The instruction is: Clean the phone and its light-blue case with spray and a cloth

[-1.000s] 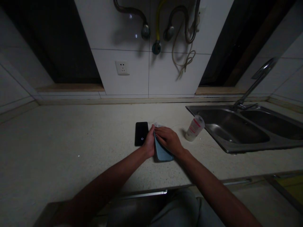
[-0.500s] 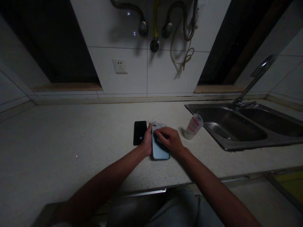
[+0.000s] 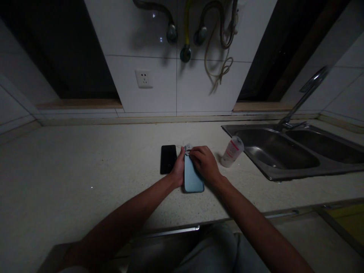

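Note:
A light blue phone (image 3: 192, 179) lies face down on the pale countertop (image 3: 85, 170). My left hand (image 3: 178, 170) grips its left edge and steadies it. My right hand (image 3: 205, 163) presses a small white wipe (image 3: 188, 148) against the phone's top end, fingers curled over it. A second, black phone (image 3: 168, 158) lies flat just left of my left hand, its screen dark.
A white bottle with red print (image 3: 232, 151) leans beside the steel double sink (image 3: 284, 151) at the right, with a tap (image 3: 304, 96) behind it. A wall socket (image 3: 143, 78) and hanging hoses (image 3: 216, 34) are on the tiled wall.
My right hand has slid the wipe up the blue phone toward its top end, uncovering more of the phone's back. The small light on the black phone's screen has gone out.

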The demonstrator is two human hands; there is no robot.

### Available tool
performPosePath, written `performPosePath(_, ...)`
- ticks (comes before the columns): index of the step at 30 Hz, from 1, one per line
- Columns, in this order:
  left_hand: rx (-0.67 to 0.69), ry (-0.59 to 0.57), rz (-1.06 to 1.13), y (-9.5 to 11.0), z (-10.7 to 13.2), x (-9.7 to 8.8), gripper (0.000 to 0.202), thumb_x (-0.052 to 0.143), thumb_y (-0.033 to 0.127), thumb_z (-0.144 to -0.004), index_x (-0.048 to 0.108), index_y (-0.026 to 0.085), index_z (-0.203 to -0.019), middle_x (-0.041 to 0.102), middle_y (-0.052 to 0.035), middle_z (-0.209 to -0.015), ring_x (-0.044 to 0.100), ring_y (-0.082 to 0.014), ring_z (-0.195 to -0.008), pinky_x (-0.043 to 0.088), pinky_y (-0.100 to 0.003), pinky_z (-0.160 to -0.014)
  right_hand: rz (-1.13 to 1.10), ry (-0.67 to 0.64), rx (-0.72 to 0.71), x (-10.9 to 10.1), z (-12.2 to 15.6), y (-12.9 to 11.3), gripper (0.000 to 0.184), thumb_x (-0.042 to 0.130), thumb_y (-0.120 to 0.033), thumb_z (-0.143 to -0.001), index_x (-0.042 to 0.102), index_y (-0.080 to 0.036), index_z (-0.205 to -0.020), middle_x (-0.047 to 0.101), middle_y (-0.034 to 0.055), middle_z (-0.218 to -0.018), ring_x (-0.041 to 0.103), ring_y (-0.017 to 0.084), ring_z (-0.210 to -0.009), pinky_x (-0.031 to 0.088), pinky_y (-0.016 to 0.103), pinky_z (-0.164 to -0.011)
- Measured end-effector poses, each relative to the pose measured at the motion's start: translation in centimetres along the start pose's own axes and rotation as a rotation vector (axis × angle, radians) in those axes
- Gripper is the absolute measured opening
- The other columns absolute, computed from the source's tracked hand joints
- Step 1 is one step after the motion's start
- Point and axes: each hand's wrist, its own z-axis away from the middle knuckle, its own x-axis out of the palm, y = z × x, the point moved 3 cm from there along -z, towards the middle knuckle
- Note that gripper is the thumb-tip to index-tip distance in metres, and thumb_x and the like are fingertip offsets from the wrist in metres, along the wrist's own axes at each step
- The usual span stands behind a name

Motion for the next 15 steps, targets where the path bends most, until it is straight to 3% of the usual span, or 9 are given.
performPosePath(6, -0.001, -0.02, 0.061, 0.1, -0.1, 0.0, 0.056, 0.046, 0.064, -0.093, 0.071, 0.014, -0.088, 0.072, -0.0129, -0.08, 0.071, -0.028, -0.088, 0.055, -0.039, -0.083, -0.116, -0.062, -0.123, 0.3, 0.1, -0.9, 0.019, 0.052, -0.022, -0.096, 0.07, -0.022, -0.103, 0.068, 0.0121, -0.125, 0.061, 0.025, -0.119, 0.05, 0.045, -0.098)
performPosePath(10, 0.035, 0.02, 0.112, 0.9, -0.1, -0.1, 0.057, 0.042, 0.064, -0.094, 0.066, 0.015, -0.077, 0.071, -0.013, -0.079, 0.071, -0.0274, -0.085, 0.056, -0.039, -0.083, -0.193, -0.146, -0.147, 0.8, 0.4, -1.1, 0.021, 0.049, -0.022, -0.098, 0.068, -0.02, -0.108, 0.072, 0.0121, -0.121, 0.065, 0.023, -0.119, 0.052, 0.041, -0.1)
performPosePath(15, 0.033, -0.019, 0.161, 1.6, -0.1, 0.0, 0.067, 0.033, 0.066, -0.095, 0.07, 0.01, -0.098, 0.072, -0.0157, -0.083, 0.071, -0.0293, -0.086, 0.056, -0.043, -0.084, -0.302, -0.238, -0.161, 0.3, 0.5, -2.0, 0.021, 0.052, -0.024, -0.095, 0.07, -0.02, -0.105, 0.076, 0.0095, -0.112, 0.071, 0.021, -0.106, 0.054, 0.037, -0.095)
